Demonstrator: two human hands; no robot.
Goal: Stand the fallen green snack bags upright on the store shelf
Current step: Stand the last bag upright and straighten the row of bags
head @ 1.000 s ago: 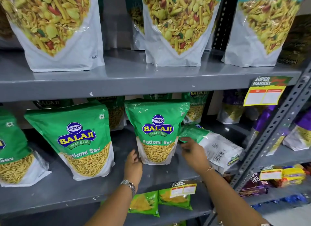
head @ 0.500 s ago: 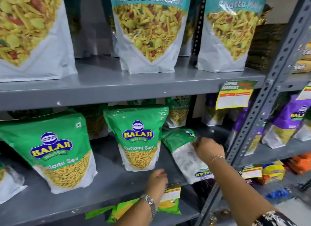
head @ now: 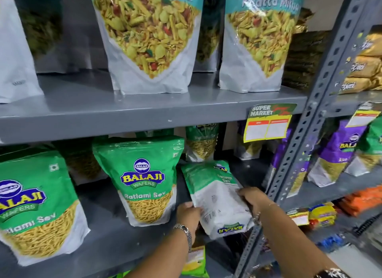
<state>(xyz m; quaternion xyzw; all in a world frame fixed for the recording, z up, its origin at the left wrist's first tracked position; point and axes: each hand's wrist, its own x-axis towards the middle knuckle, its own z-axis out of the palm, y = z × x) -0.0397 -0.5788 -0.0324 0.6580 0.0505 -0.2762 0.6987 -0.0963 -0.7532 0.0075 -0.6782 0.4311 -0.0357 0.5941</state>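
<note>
Near the right end of the middle shelf [head: 107,234], close to its front edge and just beside the grey upright post [head: 289,174], lies the fallen green snack bag [head: 217,197]. It rests on its front, so the white back panel with the barcode faces up. Its green top points toward the back of the shelf, and its bottom gusset reaches over the front edge toward the person.

Both hands are on it. The left hand [head: 189,214] has its fingers closed on the left edge of the bag near the barcode. The right hand [head: 255,201] lies over the right edge, fingers curled on the film. I judge that both are gripping, but how firmly I cannot tell.

The bag looks like a soft pouch of thin glossy film, puffed with air, with loose crisp sticks inside. It should be light, and the film is probably a little slippery. The content is fragile, so squeezing the middle could crush it. Better places to hold are the two side seams, or the flat sealed top, where the film is stiffer. The bottom gusset must open flat on the shelf, otherwise the bag may tip again.

To the left, a standing green bag [head: 142,180] is just beside it and could be knocked over.
</note>
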